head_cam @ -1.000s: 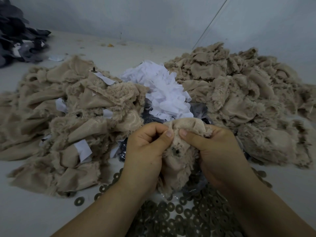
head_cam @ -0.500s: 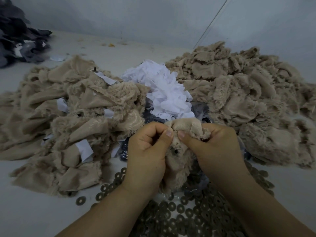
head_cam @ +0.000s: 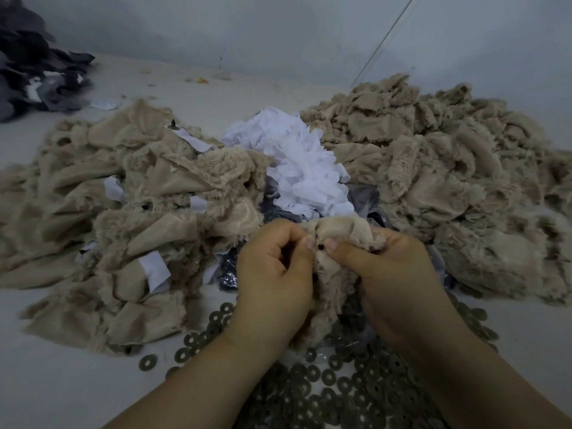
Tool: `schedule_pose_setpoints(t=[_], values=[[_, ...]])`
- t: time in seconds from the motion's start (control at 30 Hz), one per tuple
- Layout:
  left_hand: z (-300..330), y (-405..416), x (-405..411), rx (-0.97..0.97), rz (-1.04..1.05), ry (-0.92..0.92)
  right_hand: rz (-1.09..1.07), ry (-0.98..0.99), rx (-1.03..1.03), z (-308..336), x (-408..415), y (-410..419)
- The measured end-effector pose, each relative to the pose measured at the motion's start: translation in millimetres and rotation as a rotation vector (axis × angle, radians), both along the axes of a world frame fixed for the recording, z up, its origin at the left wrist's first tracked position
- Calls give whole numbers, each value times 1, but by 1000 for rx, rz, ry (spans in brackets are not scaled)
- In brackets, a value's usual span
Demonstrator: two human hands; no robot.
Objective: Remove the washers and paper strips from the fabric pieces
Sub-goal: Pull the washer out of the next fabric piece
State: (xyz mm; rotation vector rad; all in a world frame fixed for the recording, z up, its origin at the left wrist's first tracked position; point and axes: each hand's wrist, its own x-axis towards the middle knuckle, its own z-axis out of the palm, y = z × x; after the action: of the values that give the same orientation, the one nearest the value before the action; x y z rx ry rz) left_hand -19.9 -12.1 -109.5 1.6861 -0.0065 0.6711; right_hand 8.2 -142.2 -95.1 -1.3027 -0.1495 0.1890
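While hands pinch fabric piece (head_cam: 331,274), washers (head_cam: 340,388), paper heap (head_cam: 297,168)

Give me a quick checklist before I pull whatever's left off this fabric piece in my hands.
1. Left hand grips the fabric piece: ok.
2. Right hand grips it too: ok.
3. Dark stud exposed between the thumbs: ok.
4. Washer still on that stud: cannot tell.
5. Paper strip still on this piece: cannot tell.
6. Washer pile lies close below the hands for dropping: ok.
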Motion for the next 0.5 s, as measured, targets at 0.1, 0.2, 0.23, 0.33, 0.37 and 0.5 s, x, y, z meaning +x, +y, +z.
schedule_pose_setpoints(t=[0.1,0.2,0.23,0.33,0.37,0.5], values=[[0,2,0,71,36,6,17,99,12,-2,4,-1],[2,2,-1,56,27,34,-34,126,-66,0,10,-4],[3,2,-1,61,25,42,-42,126,-104,0,12,-6],[10,8,2,166,58,25,48,132,-182,6,14,-13],[14,10,5,225,70,33,84,134,-192,8,14,-15],[31,11,27,471,40,107,72,133,-224,10,18,-18]])
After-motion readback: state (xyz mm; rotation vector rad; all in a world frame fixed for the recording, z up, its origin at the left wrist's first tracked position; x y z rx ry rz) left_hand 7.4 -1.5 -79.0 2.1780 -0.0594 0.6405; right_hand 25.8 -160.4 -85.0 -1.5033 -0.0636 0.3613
